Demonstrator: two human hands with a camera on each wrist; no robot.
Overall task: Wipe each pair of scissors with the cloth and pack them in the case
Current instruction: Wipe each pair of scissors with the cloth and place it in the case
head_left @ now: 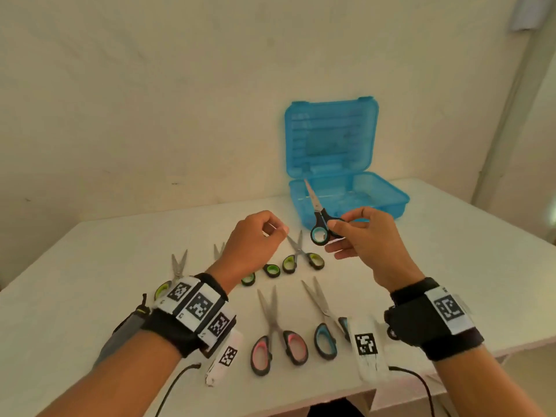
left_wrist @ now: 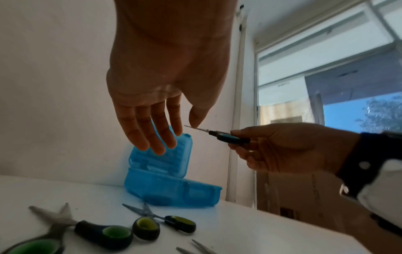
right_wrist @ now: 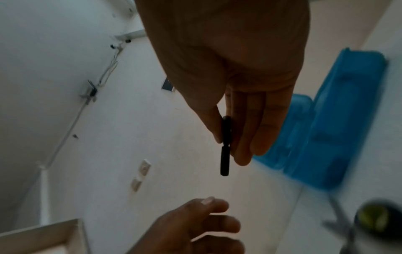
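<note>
My right hand [head_left: 338, 224] pinches a small pair of scissors with black and blue handles [head_left: 319, 221] by one handle loop, blades closed and pointing up towards the open blue case [head_left: 391, 203]. The right wrist view shows thumb and fingers of the right hand [right_wrist: 228, 144] clamped on the black handle [right_wrist: 225, 154]. My left hand [head_left: 275, 231] hovers just left of the scissors and holds nothing. In the left wrist view the left hand's fingers [left_wrist: 156, 130] hang relaxed near the blade tip [left_wrist: 195, 128]. I see no cloth in any view.
Several scissors lie on the white table: green-handled pairs [head_left: 301, 257] below my hands, a pink-handled pair [head_left: 276, 335] and a larger blue-handled pair [head_left: 325, 323] near the front edge. The case's lid [head_left: 331, 136] leans against the back wall. A window is to the right [left_wrist: 326, 86].
</note>
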